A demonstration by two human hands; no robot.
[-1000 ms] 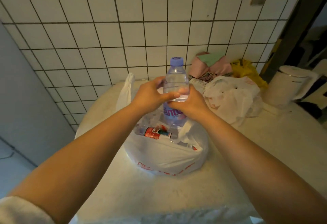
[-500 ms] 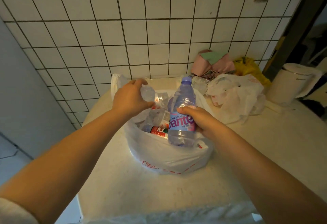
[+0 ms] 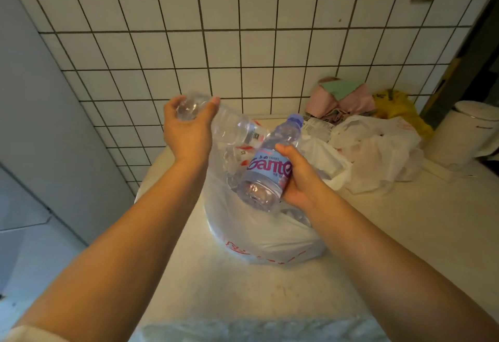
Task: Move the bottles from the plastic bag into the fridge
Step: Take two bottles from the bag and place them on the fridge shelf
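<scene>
A white plastic bag [image 3: 259,236] with red print sits open on the pale countertop. My right hand [image 3: 298,179] grips a clear water bottle with a blue label and lilac cap [image 3: 266,171], tilted above the bag's mouth with its base toward me. My left hand [image 3: 189,131] grips the base of a second clear bottle with a red and white label [image 3: 232,128], lifted out and angled so its neck points down toward the bag. Another bottle [image 3: 240,154] shows inside the bag. A pale grey fridge side [image 3: 40,125] stands at the left.
Crumpled white plastic bags [image 3: 375,149] lie right of the bag. Behind them are pink packaging [image 3: 343,101] and a yellow bag [image 3: 399,106] against the tiled wall. A white kettle [image 3: 464,133] stands at the far right. The countertop [image 3: 270,295] edge runs along the bottom.
My left hand let go of the blue-labelled bottle, reached into the bag and lifted a second clear bottle up and left. My right hand tilted the blue-labelled bottle toward me.
</scene>
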